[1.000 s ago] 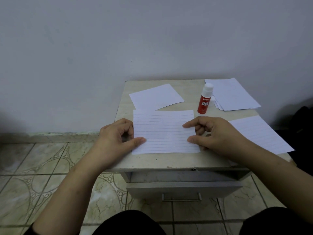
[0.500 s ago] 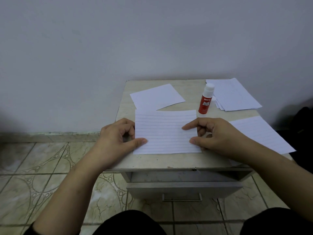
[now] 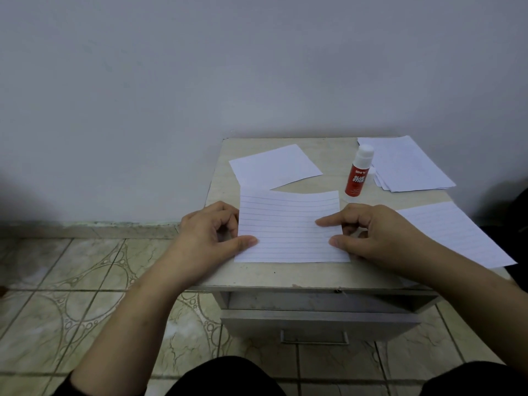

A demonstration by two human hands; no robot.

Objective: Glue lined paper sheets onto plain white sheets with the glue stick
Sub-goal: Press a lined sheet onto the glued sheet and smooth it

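A lined sheet (image 3: 288,227) lies near the front of a small table (image 3: 285,274), its far edge curling up a little. My left hand (image 3: 208,237) pinches its left edge, thumb on top and fingers curled at the edge. My right hand (image 3: 368,232) pinches the right edge with forefinger and thumb on the paper. A plain white sheet (image 3: 274,167) lies behind it at the back left. A red glue stick (image 3: 358,174) with a white cap stands upright at the back right.
A stack of sheets (image 3: 405,164) lies at the back right corner, and another lined sheet (image 3: 454,232) overhangs the right edge. The table's drawer (image 3: 314,324) is pulled out slightly below the top. Tiled floor lies to the left, with a wall close behind.
The lined sheet has shifted slightly right and its far edge has lifted into a slight curl. Both hands keep their hold on its side edges.
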